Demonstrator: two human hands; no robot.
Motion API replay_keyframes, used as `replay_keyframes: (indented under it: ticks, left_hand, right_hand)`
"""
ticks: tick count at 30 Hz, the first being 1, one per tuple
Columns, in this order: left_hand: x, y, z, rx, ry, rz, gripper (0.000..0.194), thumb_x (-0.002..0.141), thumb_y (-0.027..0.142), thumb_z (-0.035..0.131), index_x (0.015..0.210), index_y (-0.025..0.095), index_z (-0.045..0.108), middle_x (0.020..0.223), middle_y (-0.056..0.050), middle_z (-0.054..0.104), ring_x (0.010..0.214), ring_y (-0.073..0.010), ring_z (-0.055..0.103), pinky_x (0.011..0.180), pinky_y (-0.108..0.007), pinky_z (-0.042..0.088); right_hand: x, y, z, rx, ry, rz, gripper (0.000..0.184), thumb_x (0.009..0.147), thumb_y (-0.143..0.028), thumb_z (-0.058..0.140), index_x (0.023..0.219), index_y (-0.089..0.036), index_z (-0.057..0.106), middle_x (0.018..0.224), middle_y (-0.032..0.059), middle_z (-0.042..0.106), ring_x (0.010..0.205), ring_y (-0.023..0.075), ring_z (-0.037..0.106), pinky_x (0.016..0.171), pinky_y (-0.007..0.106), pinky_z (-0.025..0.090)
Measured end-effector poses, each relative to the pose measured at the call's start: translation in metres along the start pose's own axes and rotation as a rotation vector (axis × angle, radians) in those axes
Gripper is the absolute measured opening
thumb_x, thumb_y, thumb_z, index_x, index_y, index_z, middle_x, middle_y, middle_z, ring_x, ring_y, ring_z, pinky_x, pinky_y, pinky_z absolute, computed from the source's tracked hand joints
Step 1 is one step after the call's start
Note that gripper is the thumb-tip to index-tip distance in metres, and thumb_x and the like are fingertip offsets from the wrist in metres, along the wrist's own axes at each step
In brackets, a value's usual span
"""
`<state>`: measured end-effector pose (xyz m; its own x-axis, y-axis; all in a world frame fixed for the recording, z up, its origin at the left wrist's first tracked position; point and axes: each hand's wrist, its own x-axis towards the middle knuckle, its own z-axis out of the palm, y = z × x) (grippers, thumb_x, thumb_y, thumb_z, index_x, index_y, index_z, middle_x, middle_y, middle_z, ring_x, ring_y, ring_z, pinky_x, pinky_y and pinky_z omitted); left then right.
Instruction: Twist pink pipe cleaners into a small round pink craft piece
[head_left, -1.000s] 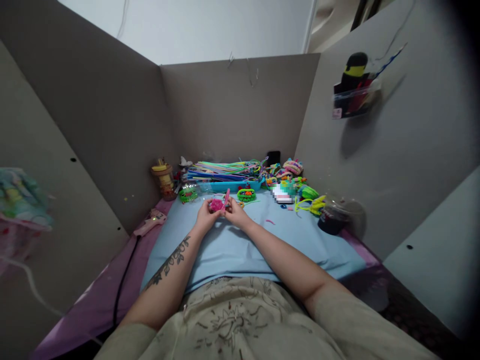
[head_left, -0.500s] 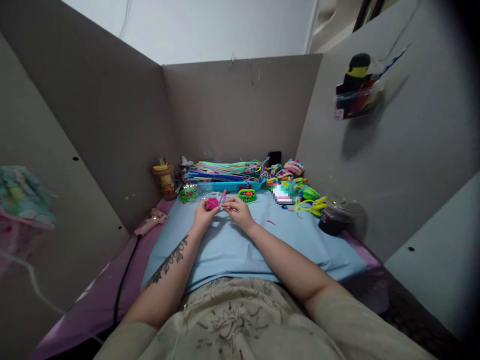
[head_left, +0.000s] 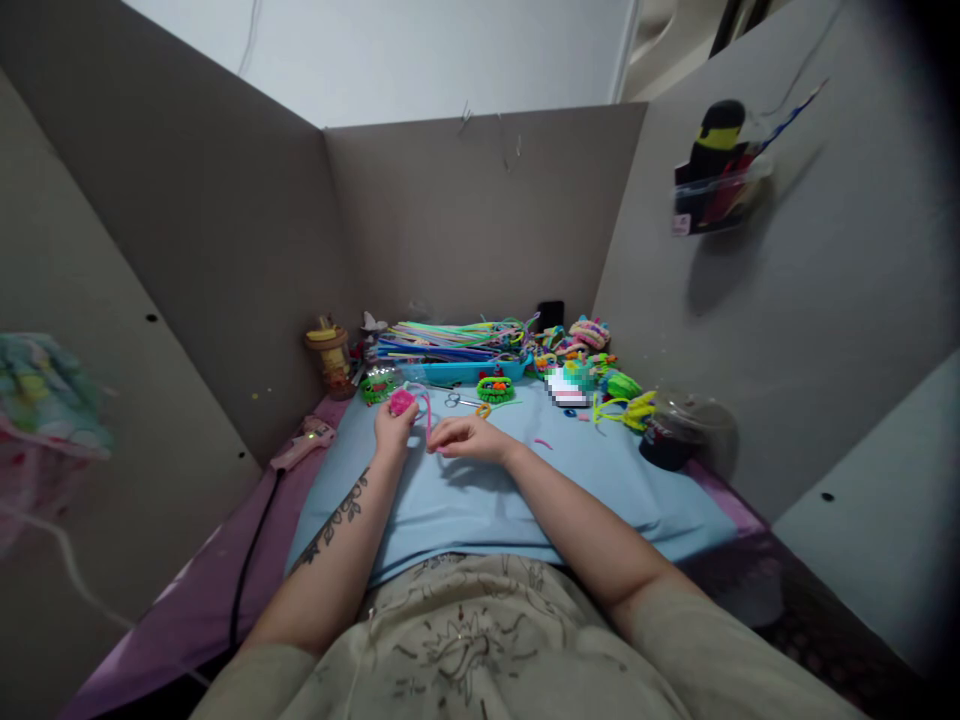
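Note:
A fuzzy pink ball of coiled pipe cleaner [head_left: 403,401] sits in my left hand [head_left: 393,428], whose fingers are closed around it. From it a pink pipe cleaner strand [head_left: 428,405] bends down to my right hand [head_left: 471,440], which pinches its lower part between thumb and fingers. Beyond my right hand lie small scissors [head_left: 460,401] and an orange ring-shaped piece [head_left: 484,410], close together on the blue cloth [head_left: 465,510]. A green coiled pipe cleaner piece [head_left: 495,388] rests just behind them.
A blue tray [head_left: 450,374] heaped with pipe cleaners [head_left: 450,340] stands at the back. Finished fuzzy pieces [head_left: 589,335] pile up at the right, near a dark lidded tub [head_left: 666,440]. At left are a pink glue gun [head_left: 304,445] with a black cord and a lidded cup [head_left: 330,360].
My left hand has moved left with the pink ball. My right hand has come down and nearer, drawing the pink strand out; the scissors and orange ring now show.

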<state>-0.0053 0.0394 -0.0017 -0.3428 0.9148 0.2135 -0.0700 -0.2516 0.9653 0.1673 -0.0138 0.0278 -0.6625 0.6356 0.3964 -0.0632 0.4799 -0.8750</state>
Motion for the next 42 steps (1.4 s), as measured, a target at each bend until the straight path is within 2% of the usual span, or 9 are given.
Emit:
replay_keyframes:
  ticks: [2, 4, 7, 10, 14, 20, 26, 30, 42]
  left_hand:
    - [-0.003, 0.002, 0.002, 0.009, -0.084, 0.05, 0.037, 0.055, 0.031, 0.073, 0.084, 0.013, 0.058, 0.067, 0.0, 0.06, 0.057, -0.0108, 0.055, 0.058, -0.024, 0.045]
    - [-0.008, 0.004, 0.004, 0.018, -0.208, 0.089, 0.041, 0.055, 0.03, 0.074, 0.088, 0.013, 0.057, 0.074, -0.002, 0.063, 0.064, -0.0127, 0.058, 0.063, -0.025, 0.046]
    - [-0.016, 0.007, 0.009, 0.036, -0.357, 0.096, 0.042, 0.056, 0.03, 0.075, 0.09, 0.014, 0.056, 0.077, -0.002, 0.064, 0.066, -0.0131, 0.059, 0.065, -0.026, 0.047]
    - [-0.022, 0.01, 0.011, 0.051, -0.41, 0.105, 0.04, 0.057, 0.031, 0.075, 0.088, 0.015, 0.055, 0.076, -0.001, 0.063, 0.066, -0.0128, 0.059, 0.066, -0.026, 0.047]
    - [-0.027, 0.014, 0.011, 0.058, -0.459, 0.135, 0.041, 0.056, 0.033, 0.076, 0.087, 0.015, 0.054, 0.075, 0.0, 0.062, 0.065, -0.0126, 0.059, 0.065, -0.025, 0.047]
    - [-0.028, 0.016, 0.01, -0.005, -0.533, 0.132, 0.04, 0.062, 0.037, 0.073, 0.09, 0.015, 0.055, 0.079, -0.002, 0.063, 0.069, -0.0126, 0.059, 0.067, -0.025, 0.048]
    - [-0.023, 0.008, 0.011, -0.004, -0.51, 0.141, 0.039, 0.062, 0.037, 0.073, 0.089, 0.015, 0.055, 0.078, -0.003, 0.063, 0.068, -0.0135, 0.06, 0.066, -0.025, 0.048]
    - [-0.024, 0.007, 0.012, -0.014, -0.518, 0.137, 0.037, 0.063, 0.036, 0.072, 0.088, 0.015, 0.055, 0.077, -0.002, 0.063, 0.067, -0.0127, 0.059, 0.064, -0.024, 0.047]
    - [-0.027, 0.008, 0.012, 0.009, -0.546, 0.145, 0.035, 0.064, 0.036, 0.071, 0.088, 0.015, 0.056, 0.079, -0.002, 0.062, 0.07, -0.013, 0.058, 0.069, -0.025, 0.046]
  right_hand:
    - [0.003, 0.006, -0.001, 0.029, 0.111, 0.024, 0.028, 0.072, -0.037, 0.065, 0.093, -0.019, 0.069, 0.089, 0.0051, 0.065, 0.079, 0.0166, 0.063, 0.073, 0.032, 0.05]
    - [0.006, 0.015, -0.003, -0.008, 0.314, 0.047, 0.025, 0.076, -0.035, 0.06, 0.092, -0.018, 0.068, 0.079, 0.004, 0.064, 0.069, 0.0152, 0.061, 0.066, 0.03, 0.05]
    - [0.009, 0.024, -0.007, -0.203, 0.595, 0.023, 0.021, 0.079, -0.03, 0.055, 0.089, -0.018, 0.068, 0.078, 0.0039, 0.062, 0.063, 0.014, 0.057, 0.061, 0.029, 0.047]
    - [0.009, 0.026, -0.01, -0.426, 0.733, -0.044, 0.012, 0.075, -0.026, 0.058, 0.08, -0.019, 0.066, 0.082, 0.0037, 0.06, 0.066, 0.0136, 0.053, 0.065, 0.028, 0.044]
    - [0.008, 0.023, -0.01, -0.553, 0.77, -0.024, 0.007, 0.074, -0.025, 0.06, 0.071, -0.019, 0.061, 0.074, 0.0016, 0.055, 0.065, 0.0138, 0.048, 0.064, 0.027, 0.041]
    - [0.009, 0.022, -0.011, -0.563, 0.763, -0.007, 0.009, 0.075, -0.025, 0.059, 0.068, -0.02, 0.06, 0.075, 0.002, 0.051, 0.069, 0.015, 0.049, 0.063, 0.028, 0.041]
    - [0.009, 0.025, -0.008, -0.541, 0.716, -0.015, 0.008, 0.076, -0.027, 0.059, 0.075, -0.02, 0.064, 0.082, 0.0031, 0.052, 0.075, 0.0157, 0.051, 0.066, 0.028, 0.042]
    - [0.009, 0.029, -0.009, -0.541, 0.73, -0.025, 0.01, 0.071, -0.028, 0.066, 0.075, -0.02, 0.064, 0.083, 0.0028, 0.053, 0.073, 0.0152, 0.05, 0.068, 0.029, 0.043]
    - [0.009, 0.026, -0.011, -0.504, 0.785, -0.011, 0.009, 0.071, -0.027, 0.064, 0.072, -0.02, 0.061, 0.078, 0.0021, 0.054, 0.073, 0.0158, 0.05, 0.067, 0.029, 0.042]
